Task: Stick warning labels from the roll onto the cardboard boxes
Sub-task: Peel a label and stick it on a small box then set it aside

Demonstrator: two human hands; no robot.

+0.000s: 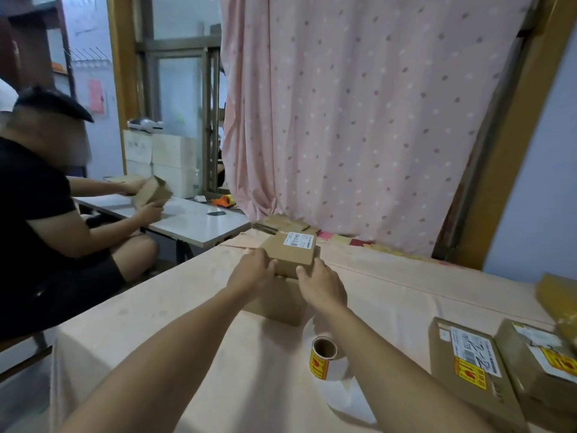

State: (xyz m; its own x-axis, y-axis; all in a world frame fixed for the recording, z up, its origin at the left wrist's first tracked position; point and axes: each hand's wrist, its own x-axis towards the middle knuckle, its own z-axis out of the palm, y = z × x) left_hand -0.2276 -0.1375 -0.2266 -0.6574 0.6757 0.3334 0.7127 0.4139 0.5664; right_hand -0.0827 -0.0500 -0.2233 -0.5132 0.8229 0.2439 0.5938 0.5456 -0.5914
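A small cardboard box (292,252) with a white shipping label sits on top of another cardboard box (278,303) in the middle of the table. My left hand (251,270) grips its left side and my right hand (321,284) grips its near right corner. The roll of yellow and red warning labels (323,354) stands nearer to me, under my right forearm, with a strip of white backing paper (349,398) trailing from it. At the right, two cardboard boxes (471,370) (543,360) carry warning labels beside their shipping labels.
The table wears a peach cloth (156,323). Flat cardboard pieces (281,223) lie at its far edge by the pink curtain. A yellowish packet (559,304) sits at the right edge. A person in black sits at the left, holding a box (153,190) over a white table.
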